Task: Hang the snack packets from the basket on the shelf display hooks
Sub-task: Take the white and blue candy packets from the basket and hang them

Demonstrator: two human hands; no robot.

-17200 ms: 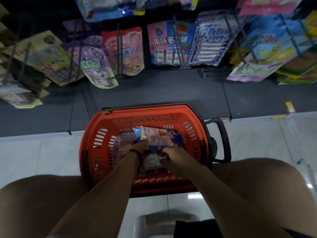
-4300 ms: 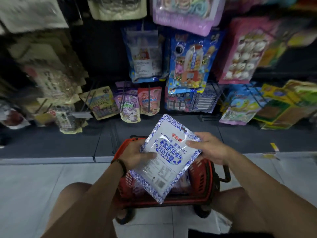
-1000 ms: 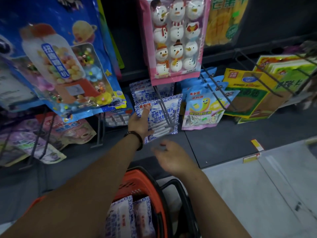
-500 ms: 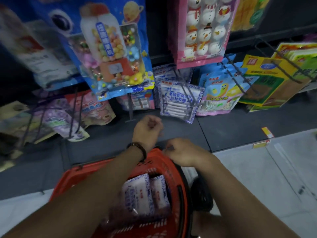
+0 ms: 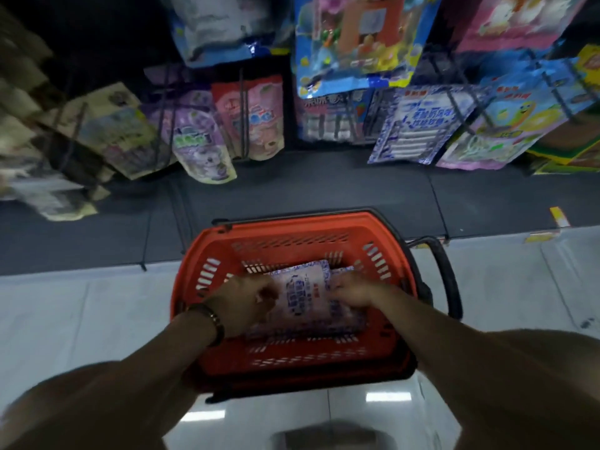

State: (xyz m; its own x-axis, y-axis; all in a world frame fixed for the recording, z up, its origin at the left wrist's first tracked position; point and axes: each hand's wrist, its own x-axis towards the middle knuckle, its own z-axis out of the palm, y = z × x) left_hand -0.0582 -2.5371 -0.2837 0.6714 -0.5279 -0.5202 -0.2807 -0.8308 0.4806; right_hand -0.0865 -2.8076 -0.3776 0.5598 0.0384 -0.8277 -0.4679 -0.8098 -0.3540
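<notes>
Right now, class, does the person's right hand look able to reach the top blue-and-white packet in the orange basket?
Probably yes: the right hand is at the right edge of the packet, the basket is open-topped, and the left hand sits at the opposite edge.

Blue-white pkts [image 5: 303,295] flat in red basket [image 5: 292,228]

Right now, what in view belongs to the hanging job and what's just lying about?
Job: left hand, right hand, both on the blue-and-white packet in the red basket; matching hung packets.
Lying about: purple packet, pink packet, smiley-face packet, all already hung.
</notes>
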